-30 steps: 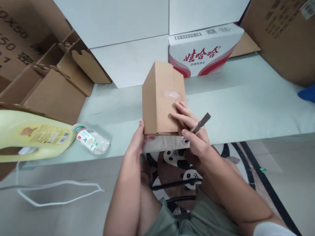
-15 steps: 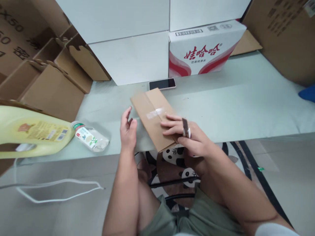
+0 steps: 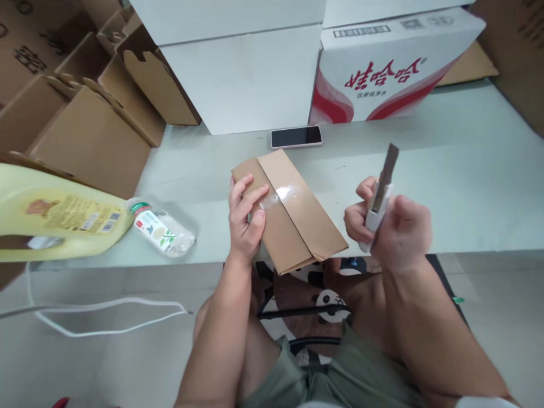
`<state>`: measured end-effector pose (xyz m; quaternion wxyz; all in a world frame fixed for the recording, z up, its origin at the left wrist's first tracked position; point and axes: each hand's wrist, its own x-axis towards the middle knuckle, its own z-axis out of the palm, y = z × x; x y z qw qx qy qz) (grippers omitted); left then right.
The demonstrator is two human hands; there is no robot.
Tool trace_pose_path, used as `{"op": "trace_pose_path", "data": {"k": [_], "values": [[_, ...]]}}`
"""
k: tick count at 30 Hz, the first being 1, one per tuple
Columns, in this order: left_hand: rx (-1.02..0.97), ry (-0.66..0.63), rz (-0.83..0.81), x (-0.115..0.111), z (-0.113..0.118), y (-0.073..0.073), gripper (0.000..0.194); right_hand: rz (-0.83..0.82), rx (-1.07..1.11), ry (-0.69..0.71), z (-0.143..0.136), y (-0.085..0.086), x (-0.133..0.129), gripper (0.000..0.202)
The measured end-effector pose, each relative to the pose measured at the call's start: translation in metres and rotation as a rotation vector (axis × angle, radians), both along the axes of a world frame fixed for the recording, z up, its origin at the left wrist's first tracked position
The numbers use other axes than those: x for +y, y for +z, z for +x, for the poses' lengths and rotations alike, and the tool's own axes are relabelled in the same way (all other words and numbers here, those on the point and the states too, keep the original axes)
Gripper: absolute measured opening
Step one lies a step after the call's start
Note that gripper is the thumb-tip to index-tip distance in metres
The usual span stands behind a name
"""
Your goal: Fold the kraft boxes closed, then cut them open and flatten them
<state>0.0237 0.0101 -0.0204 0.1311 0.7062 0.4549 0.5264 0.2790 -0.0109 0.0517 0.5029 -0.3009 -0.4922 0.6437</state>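
Note:
A flat brown cardboard box (image 3: 304,212) lies at the front edge of the table, with clear tape across the seam on its top. My left hand (image 3: 246,224) grips the box along its left side, fingers bent over the top face. To the right of the box and apart from it, my right hand (image 3: 402,229) is closed around a utility knife (image 3: 381,195) with a pale handle. Its wide dark blade is out and points up, away from me.
A smartphone (image 3: 296,136) lies behind the box, before white cartons (image 3: 246,85) and a printed carton (image 3: 382,85). At left are a clear bottle (image 3: 164,229), a yellow jug (image 3: 63,215) and open brown cartons (image 3: 93,141). A white cable (image 3: 106,331) hangs below the table edge.
My left hand has come from beside the box to grip it. My right hand has lifted off the box and moved right with the utility knife. The view has shifted slightly.

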Motion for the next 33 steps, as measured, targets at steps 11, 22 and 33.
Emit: {"op": "trace_pose_path", "data": {"k": [11,22,33], "values": [[0.069,0.152,0.046,-0.01,0.021,-0.004,0.049,0.165,0.013,-0.323,-0.005,0.016,-0.019,0.022],[0.113,0.225,0.051,-0.016,0.033,-0.001,0.053,0.475,-0.598,-0.419,-0.034,0.013,-0.034,0.019],[0.104,0.204,0.106,-0.012,0.036,-0.002,0.047,0.778,-1.03,-0.484,-0.05,0.004,-0.026,0.01]]}}
